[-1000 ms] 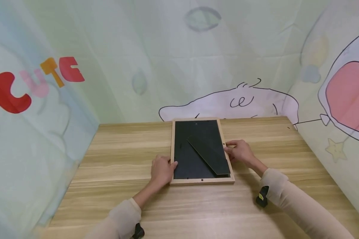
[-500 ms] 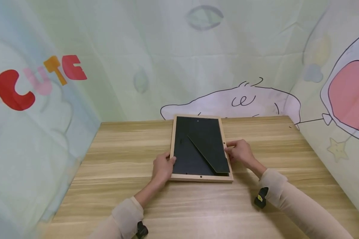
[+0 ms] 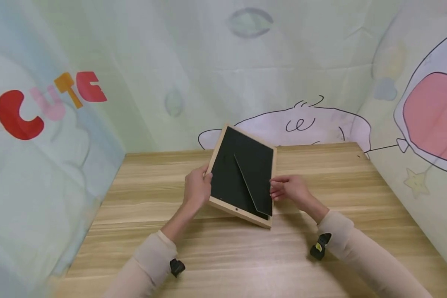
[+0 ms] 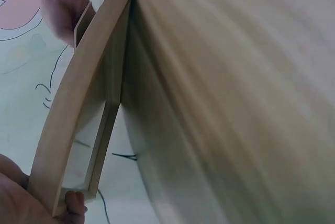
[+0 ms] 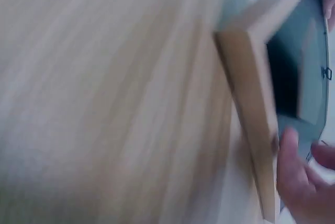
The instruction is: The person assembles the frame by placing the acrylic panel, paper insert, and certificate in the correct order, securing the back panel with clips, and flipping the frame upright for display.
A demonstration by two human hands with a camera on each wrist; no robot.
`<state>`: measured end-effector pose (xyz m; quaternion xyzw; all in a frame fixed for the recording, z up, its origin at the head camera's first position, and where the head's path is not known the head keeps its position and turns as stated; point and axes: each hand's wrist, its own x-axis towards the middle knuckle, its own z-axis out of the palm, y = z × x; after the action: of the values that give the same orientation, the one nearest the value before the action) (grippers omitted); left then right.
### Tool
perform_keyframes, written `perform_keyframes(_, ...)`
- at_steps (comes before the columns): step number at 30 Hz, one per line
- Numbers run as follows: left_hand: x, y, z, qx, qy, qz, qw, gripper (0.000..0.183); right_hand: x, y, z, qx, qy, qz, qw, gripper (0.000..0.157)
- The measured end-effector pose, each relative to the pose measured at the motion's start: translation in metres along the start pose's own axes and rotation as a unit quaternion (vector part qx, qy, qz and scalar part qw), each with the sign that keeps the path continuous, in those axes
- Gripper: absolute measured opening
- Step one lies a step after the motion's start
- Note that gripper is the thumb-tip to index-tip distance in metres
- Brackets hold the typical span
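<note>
A picture frame with a light wooden rim (image 3: 242, 212) is held tilted over the table, its black backing board (image 3: 225, 174) facing up. A black easel leg (image 3: 254, 178) stands slightly out from that board. My left hand (image 3: 197, 188) grips the left side, thumb on the back face and fingertips around the inner front edge in the left wrist view. At the right side is my right hand (image 3: 292, 190), fingers beside the rim and leg. In the right wrist view its thumb and fingers (image 5: 289, 150) are apart; whether they touch the rim is unclear.
The wood-grain table (image 3: 152, 178) lies beneath. A printed cloth (image 3: 141, 82) with cartoon drawings and letters hangs behind and along both sides. Both wrists wear small black devices (image 3: 176, 267).
The frame's left side has risen off the table, so it now tilts down to the right. My left hand has lifted with it; my right hand has shifted slightly left and its fingers have loosened.
</note>
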<state>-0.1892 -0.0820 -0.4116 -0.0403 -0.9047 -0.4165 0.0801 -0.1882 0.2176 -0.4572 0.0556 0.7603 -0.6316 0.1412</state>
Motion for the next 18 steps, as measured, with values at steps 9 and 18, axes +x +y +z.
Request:
perform_keyframes(9,0.02,0.022,-0.018,0.038,-0.006,0.046,0.9982,0.043,-0.001,-0.001,0.003,0.086,-0.11,0.062,0.988,0.037)
perform_keyframes(18,0.03,0.049,-0.033,0.043,-0.078,0.095,0.9914,0.05,-0.008,0.002,-0.01,0.102,-0.133,0.038,0.985,0.008)
